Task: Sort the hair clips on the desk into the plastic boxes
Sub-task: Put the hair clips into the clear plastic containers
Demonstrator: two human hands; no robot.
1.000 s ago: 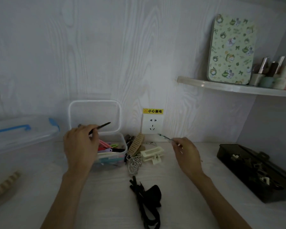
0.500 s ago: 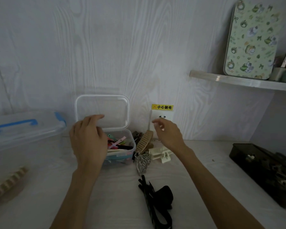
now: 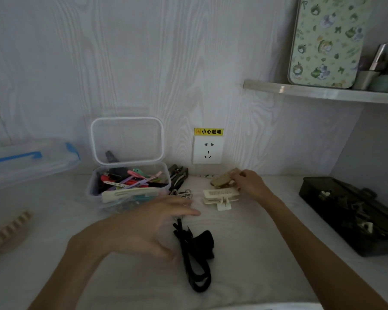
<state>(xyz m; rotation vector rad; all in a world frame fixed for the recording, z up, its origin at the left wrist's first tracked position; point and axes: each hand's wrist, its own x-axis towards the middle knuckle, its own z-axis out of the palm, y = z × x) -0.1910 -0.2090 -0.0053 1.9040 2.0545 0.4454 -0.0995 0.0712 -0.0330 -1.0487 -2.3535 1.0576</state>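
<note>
The right hand (image 3: 250, 183) had its fingers pinched on a tan claw clip (image 3: 222, 180) near the desk's (image 3: 244, 253) back edge, its teeth hidden, long axis slanting up toward the wall. The left hand (image 3: 143, 229), blurred, hovered with fingers spread over a black claw clip (image 3: 197, 249). A cream clip (image 3: 220, 196) lay just beside the clear box (image 3: 94, 189) of clips.

Two hands, left (image 3: 148, 222) and right (image 3: 250, 183). Three boxes: clear one (image 3: 92, 191) (lid up), dark one (image 3: 345, 211), blue-handled one (image 3: 31, 162). One wall socket (image 3: 207, 149)
</note>
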